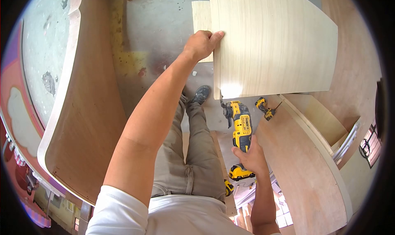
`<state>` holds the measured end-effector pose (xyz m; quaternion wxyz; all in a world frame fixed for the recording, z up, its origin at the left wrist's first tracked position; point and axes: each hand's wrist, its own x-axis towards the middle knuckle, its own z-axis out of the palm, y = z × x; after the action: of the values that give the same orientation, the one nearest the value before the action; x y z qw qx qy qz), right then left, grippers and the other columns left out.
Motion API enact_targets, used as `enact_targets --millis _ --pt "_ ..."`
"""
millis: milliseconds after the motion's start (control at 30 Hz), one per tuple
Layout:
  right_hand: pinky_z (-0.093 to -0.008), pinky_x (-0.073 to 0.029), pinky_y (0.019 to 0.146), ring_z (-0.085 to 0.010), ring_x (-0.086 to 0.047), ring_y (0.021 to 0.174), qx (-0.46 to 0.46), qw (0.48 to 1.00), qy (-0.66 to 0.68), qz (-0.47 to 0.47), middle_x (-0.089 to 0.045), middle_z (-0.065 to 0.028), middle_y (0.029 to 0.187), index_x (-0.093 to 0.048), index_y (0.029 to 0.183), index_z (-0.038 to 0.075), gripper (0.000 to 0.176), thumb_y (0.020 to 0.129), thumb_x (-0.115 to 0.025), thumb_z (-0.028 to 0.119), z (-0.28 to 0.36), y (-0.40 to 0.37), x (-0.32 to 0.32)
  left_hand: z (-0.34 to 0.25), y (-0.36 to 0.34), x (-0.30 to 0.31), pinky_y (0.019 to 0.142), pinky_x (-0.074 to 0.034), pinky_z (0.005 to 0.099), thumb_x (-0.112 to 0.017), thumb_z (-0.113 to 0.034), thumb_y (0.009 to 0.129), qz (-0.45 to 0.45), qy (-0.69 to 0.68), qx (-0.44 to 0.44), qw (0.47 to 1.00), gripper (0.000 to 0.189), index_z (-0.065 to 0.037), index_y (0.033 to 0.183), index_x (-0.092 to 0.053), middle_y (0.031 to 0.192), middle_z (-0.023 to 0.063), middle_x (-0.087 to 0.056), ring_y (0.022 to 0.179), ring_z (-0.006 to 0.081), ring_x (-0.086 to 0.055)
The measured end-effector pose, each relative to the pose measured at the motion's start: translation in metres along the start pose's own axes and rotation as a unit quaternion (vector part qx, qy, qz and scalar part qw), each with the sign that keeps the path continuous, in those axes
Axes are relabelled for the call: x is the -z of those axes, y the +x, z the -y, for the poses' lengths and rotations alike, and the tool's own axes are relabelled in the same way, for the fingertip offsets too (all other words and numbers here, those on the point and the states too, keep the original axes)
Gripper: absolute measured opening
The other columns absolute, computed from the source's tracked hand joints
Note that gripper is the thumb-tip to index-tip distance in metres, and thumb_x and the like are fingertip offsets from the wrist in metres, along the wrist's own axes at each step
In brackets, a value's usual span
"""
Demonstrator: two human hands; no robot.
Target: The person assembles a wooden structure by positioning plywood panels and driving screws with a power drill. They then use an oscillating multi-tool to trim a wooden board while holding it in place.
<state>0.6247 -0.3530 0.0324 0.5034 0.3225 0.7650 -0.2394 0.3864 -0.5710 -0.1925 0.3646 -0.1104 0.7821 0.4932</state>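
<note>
My left hand [202,44] is closed on the left edge of a pale plywood panel [275,41], its thumb lying over the top face. Below that panel, my right hand [252,155] wraps around the grip of a yellow and black oscillating multi-tool [242,127]. The tool points away from me, and its head meets the panel's lower left corner in this view. A bright patch of light shines on the wood there. Under the panel's left side a smaller pale board [201,31] sticks out.
A yellow cordless drill [266,108] with a long bit lies on a curved wooden surface [302,165] at right. Another yellow tool [228,187] is beside my leg. To the left stands a tall curved wooden panel [88,111]. My shoe [201,94] is on the stained grey floor [160,21].
</note>
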Motion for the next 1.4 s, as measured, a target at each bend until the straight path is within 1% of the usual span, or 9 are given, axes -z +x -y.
enact_targets --millis 167,267,367,467,767,867,1167,1267,1400 --pt "-0.0462 -0.054 0.085 -0.0428 -0.069 0.098 -0.005 1.000 -0.002 -0.001 -0.070 -0.0270 0.103 -0.049 0.117 -0.002 0.062 0.082 -0.079 0.039 0.010 -0.003 0.002 0.001 -0.001 0.002 0.095 -0.054 0.0429 -0.049 -0.068 0.097 0.007 0.001 0.005 1.000 0.077 0.002 0.115 -0.073 0.108 0.0218 -0.074 0.106 0.0352 -0.071" --pt "-0.0452 -0.054 0.084 -0.0418 -0.070 0.098 0.013 1.000 0.015 -0.003 -0.070 -0.0265 0.103 -0.049 0.117 -0.002 0.062 0.082 -0.080 0.039 0.005 -0.002 0.001 0.005 -0.001 0.001 0.094 -0.054 0.0431 -0.049 -0.068 0.097 -0.004 -0.005 -0.001 1.000 0.077 0.002 0.115 -0.073 0.108 0.0217 -0.075 0.105 0.0351 -0.071" --pt "-0.0445 -0.054 0.084 -0.0413 -0.070 0.098 0.001 1.000 0.008 -0.002 -0.070 -0.0260 0.103 -0.049 0.116 -0.002 0.062 0.081 -0.080 0.039 0.012 -0.005 0.005 0.005 0.000 0.001 0.093 -0.054 0.0432 -0.049 -0.069 0.097 -0.002 -0.001 -0.001 1.000 0.077 0.002 0.114 -0.074 0.108 0.0215 -0.075 0.104 0.0347 -0.072" --pt "-0.0447 -0.054 0.084 -0.0411 -0.070 0.097 -0.020 1.000 -0.019 0.005 -0.070 -0.0257 0.103 -0.049 0.116 -0.001 0.061 0.081 -0.080 0.039 0.014 -0.004 0.007 0.002 -0.002 0.003 0.092 -0.054 0.0431 -0.050 -0.069 0.097 0.000 -0.009 0.003 1.000 0.076 0.002 0.112 -0.074 0.106 0.0212 -0.075 0.103 0.0343 -0.072" --pt "-0.0466 -0.053 0.084 -0.0435 -0.069 0.098 0.001 1.000 -0.007 -0.008 -0.069 -0.0279 0.101 -0.049 0.115 -0.002 0.061 0.080 -0.080 0.038 0.017 -0.004 0.004 0.004 -0.002 0.002 0.092 -0.054 0.0421 -0.051 -0.067 0.097 0.002 -0.013 0.005 1.000 0.075 0.002 0.111 -0.074 0.104 0.0211 -0.075 0.101 0.0340 -0.072" --pt "-0.0468 -0.053 0.084 -0.0437 -0.069 0.097 -0.021 0.999 -0.029 -0.007 -0.069 -0.0280 0.102 -0.049 0.115 -0.002 0.061 0.080 -0.080 0.038 0.022 -0.006 0.006 0.003 -0.003 0.003 0.093 -0.054 0.0420 -0.050 -0.067 0.098 -0.002 -0.003 0.007 1.000 0.075 0.003 0.111 -0.074 0.104 0.0210 -0.075 0.102 0.0341 -0.072" --pt "-0.0466 -0.053 0.084 -0.0441 -0.069 0.098 -0.003 1.000 -0.018 -0.004 -0.069 -0.0288 0.103 -0.050 0.116 -0.003 0.061 0.081 -0.080 0.038 0.024 -0.006 0.007 0.001 -0.008 0.006 0.093 -0.054 0.0431 -0.050 -0.067 0.098 -0.006 0.000 0.006 1.000 0.074 0.002 0.111 -0.074 0.104 0.0211 -0.075 0.102 0.0345 -0.072" --pt "-0.0468 -0.053 0.083 -0.0440 -0.070 0.097 -0.019 0.999 -0.048 0.004 -0.070 -0.0281 0.103 -0.050 0.116 -0.002 0.061 0.081 -0.080 0.037 0.023 -0.002 0.007 0.004 -0.003 0.004 0.094 -0.054 0.0430 -0.050 -0.067 0.098 -0.002 -0.005 0.006 1.000 0.073 0.001 0.110 -0.074 0.104 0.0206 -0.075 0.103 0.0342 -0.072" --pt "-0.0472 -0.054 0.083 -0.0440 -0.070 0.096 -0.010 1.000 -0.020 -0.005 -0.070 -0.0281 0.102 -0.050 0.115 -0.003 0.060 0.081 -0.080 0.036 0.016 0.000 0.001 0.004 -0.007 0.005 0.093 -0.054 0.0435 -0.050 -0.066 0.098 -0.006 -0.011 0.004 1.000 0.072 0.000 0.111 -0.075 0.104 0.0206 -0.075 0.103 0.0353 -0.072"
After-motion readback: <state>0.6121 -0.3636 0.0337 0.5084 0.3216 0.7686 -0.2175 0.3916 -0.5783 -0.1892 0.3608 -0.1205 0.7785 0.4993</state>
